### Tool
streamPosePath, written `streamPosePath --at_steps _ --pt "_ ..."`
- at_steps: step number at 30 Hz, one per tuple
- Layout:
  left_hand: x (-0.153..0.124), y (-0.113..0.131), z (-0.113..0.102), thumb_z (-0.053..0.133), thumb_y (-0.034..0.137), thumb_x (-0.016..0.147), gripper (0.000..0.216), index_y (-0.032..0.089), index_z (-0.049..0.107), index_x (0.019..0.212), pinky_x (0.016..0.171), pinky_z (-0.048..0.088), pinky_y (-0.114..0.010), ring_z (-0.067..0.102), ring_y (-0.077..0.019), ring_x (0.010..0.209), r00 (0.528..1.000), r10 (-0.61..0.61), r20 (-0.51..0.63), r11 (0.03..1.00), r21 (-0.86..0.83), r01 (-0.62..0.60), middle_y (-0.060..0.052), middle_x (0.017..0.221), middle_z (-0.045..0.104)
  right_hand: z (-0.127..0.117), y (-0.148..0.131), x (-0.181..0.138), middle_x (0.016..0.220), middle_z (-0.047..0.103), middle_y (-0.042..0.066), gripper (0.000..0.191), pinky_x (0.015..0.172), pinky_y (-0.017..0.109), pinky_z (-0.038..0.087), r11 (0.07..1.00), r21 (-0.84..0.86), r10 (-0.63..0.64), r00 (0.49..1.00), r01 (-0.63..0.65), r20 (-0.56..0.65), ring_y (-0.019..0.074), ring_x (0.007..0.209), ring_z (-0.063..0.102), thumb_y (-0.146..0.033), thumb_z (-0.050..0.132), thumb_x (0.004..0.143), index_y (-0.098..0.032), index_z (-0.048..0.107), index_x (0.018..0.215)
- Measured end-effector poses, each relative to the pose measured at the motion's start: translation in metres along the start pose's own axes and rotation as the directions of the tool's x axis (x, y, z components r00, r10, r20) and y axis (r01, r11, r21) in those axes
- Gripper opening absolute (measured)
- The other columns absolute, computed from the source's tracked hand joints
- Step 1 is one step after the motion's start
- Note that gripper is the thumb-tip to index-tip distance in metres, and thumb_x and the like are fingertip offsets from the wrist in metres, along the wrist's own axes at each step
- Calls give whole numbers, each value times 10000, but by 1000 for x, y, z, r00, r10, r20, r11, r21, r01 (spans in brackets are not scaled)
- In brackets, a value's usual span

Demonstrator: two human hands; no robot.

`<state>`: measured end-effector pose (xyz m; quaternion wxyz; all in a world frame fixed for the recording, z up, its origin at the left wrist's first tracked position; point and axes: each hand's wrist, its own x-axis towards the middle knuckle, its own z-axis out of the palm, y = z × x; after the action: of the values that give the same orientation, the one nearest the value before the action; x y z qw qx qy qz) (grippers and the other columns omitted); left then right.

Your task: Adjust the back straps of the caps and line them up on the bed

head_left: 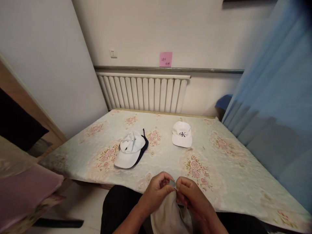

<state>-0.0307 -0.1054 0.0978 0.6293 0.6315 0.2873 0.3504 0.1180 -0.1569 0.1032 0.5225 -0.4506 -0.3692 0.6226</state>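
Low in the view, my left hand (pixel 156 191) and my right hand (pixel 191 195) meet over a cream cap (pixel 170 216) resting on my lap. Both pinch a small metal buckle (pixel 172 184) on the cap's strap, fingers closed. Ahead on the flowered mattress (pixel 219 152) lie two more caps. A white cap stacked on a dark one (pixel 130 149) sits left of centre. A white cap with a black logo (pixel 181 134) lies further back, right of centre.
A white radiator (pixel 143 92) runs along the far wall under a pink sticky note (pixel 165 59). A blue curtain (pixel 275 107) hangs along the right side. A pink cushion (pixel 26 191) lies at the lower left beside a wooden frame.
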Motion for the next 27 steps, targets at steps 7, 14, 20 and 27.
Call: streamPosePath --at_steps 7,14,20,27 --pt "0 -5 1 648 350 769 226 154 588 864 619 337 -235 448 -113 662 998 7 -55 1000 22 -6 17 703 521 -1 2 -1 417 422 -71 341 463 241 161 999 35 -7 1000 6 22 65 413 316 -420 653 740 -188 465 576" --pt "-2 -2 4 635 344 769 203 155 582 822 616 340 -236 434 -113 655 997 42 -68 997 74 -37 17 699 505 0 8 1 424 421 -64 378 476 247 167 999 43 -27 1000 26 4 75 426 324 -474 657 724 -192 463 566" --pt "-2 0 1 625 330 781 186 157 589 840 637 344 -237 436 -115 676 994 63 -88 995 84 -56 18 716 508 1 3 -3 511 379 -69 272 502 244 201 1000 -2 -11 1000 11 -4 79 490 311 -394 630 755 -170 536 633" --pt "-2 -1 0 630 306 774 168 155 585 834 625 340 -231 437 -112 662 996 52 -74 996 74 -47 21 703 507 -4 6 -3 549 482 -45 177 532 241 267 999 -45 -9 999 7 -47 94 529 392 -320 684 689 -162 607 668"
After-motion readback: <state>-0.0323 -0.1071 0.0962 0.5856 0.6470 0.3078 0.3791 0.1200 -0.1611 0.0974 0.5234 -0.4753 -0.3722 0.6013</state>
